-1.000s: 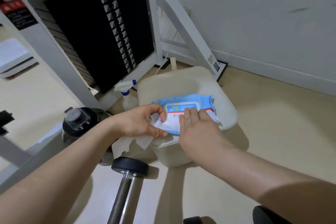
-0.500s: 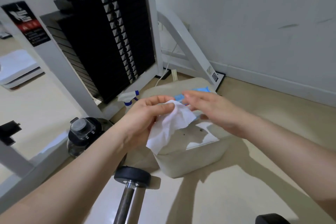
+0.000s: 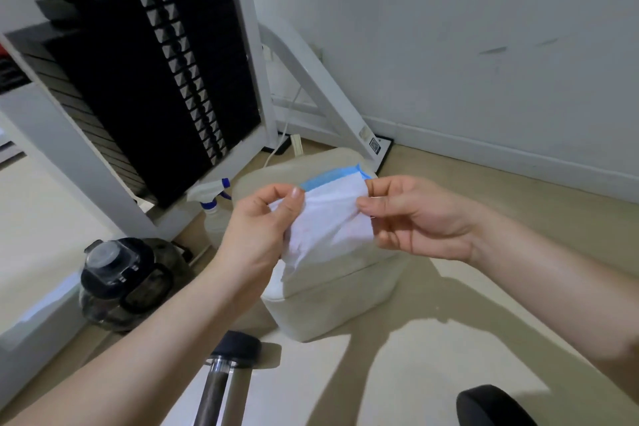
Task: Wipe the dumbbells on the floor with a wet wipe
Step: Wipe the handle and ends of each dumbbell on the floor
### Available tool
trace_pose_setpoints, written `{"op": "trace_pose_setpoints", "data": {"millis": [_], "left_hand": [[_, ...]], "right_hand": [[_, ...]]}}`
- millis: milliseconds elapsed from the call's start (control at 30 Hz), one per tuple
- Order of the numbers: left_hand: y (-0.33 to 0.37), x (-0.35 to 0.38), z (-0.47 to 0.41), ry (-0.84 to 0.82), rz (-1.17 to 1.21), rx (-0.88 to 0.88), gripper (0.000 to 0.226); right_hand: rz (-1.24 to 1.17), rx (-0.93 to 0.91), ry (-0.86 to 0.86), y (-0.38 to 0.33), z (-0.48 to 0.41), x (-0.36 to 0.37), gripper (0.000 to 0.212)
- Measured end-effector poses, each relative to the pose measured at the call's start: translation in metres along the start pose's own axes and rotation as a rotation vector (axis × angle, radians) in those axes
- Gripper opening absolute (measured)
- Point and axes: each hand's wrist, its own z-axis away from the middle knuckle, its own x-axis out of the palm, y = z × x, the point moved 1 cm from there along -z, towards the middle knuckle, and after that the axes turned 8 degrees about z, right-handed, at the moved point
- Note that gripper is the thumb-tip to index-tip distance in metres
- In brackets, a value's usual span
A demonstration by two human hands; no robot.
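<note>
The left hand (image 3: 256,228) pinches one edge of the white wet wipe (image 3: 328,221) and the right hand (image 3: 422,218) pinches the other, holding the sheet in the air between them. Below, a dumbbell (image 3: 224,367) lies on the floor (image 3: 449,339) near a beige padded stool (image 3: 332,301). The black round shape (image 3: 491,405) at lower right is possibly another weight.

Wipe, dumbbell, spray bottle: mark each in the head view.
wipe (image 3: 328,221): head view, middle of the white sheet.
dumbbell (image 3: 240,346): head view, black end weight.
spray bottle (image 3: 213,222): head view, clear body.
</note>
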Motion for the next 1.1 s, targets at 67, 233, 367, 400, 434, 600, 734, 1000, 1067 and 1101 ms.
{"op": "trace_pose_setpoints", "data": {"millis": [67, 233, 367, 400, 434, 600, 734, 1000, 1067, 1101], "left_hand": [[-0.003, 0.006, -0.002, -0.066, -0.176, 0.071, 0.015], [-0.011, 0.021, -0.012, -0.221, -0.040, -0.037, 0.026], [-0.020, 0.048, -0.007, -0.185, 0.265, -0.270, 0.024], [-0.025, 0.057, -0.001, -0.172, 0.267, -0.300, 0.026], [-0.031, 0.066, 0.007, -0.170, 0.235, -0.309, 0.028], [-0.048, 0.093, 0.046, -0.215, -0.139, -0.152, 0.038], [-0.061, 0.105, 0.063, -0.264, -0.455, 0.014, 0.048], [-0.102, 0.083, 0.122, -0.259, -0.569, -0.232, 0.017], [-0.107, 0.086, 0.139, -0.116, -0.330, -0.316, 0.015], [-0.110, 0.086, 0.148, -0.043, -0.278, -0.309, 0.015]], "right_hand": [[0.027, -0.015, 0.049, 0.003, 0.000, -0.002, 0.030], [0.549, 0.131, 0.294, 0.008, 0.026, -0.012, 0.028], [0.672, 0.198, 0.488, 0.016, 0.078, -0.014, 0.022], [0.655, 0.209, 0.524, 0.021, 0.091, -0.014, 0.019], [0.632, 0.225, 0.551, 0.028, 0.104, -0.015, 0.017], [0.415, 0.291, 0.559, 0.069, 0.144, -0.009, 0.011], [0.177, 0.171, 0.547, 0.121, 0.154, -0.006, 0.012], [0.580, 0.162, 0.231, 0.187, 0.189, 0.008, 0.035], [0.671, 0.190, 0.245, 0.197, 0.196, 0.011, 0.038], [0.625, 0.180, 0.256, 0.200, 0.198, 0.014, 0.035]]}}
